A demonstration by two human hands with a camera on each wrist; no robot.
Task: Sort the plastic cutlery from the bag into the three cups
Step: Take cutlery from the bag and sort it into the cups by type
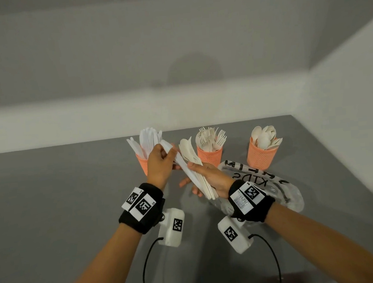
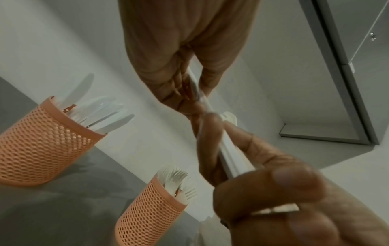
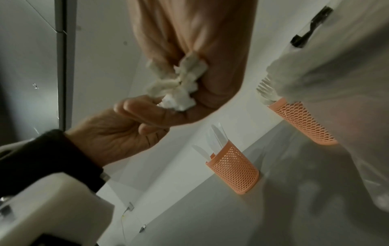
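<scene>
Right hand (image 1: 208,179) fingers clamped round bundle of cream plastic knives (image 1: 192,161), acting as magazine. Left hand (image 1: 160,163) pinches white plastic knife (image 1: 183,164), peeling single toward orange mesh knife cup (image 1: 143,163) at 10 o'clock.

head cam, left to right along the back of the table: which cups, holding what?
Orange mesh plastic cup of white plastic knives → orange mesh plastic cup of cream plastic forks → orange mesh plastic cup of cream plastic spoons. The left hand partly covers the first cup.
</scene>
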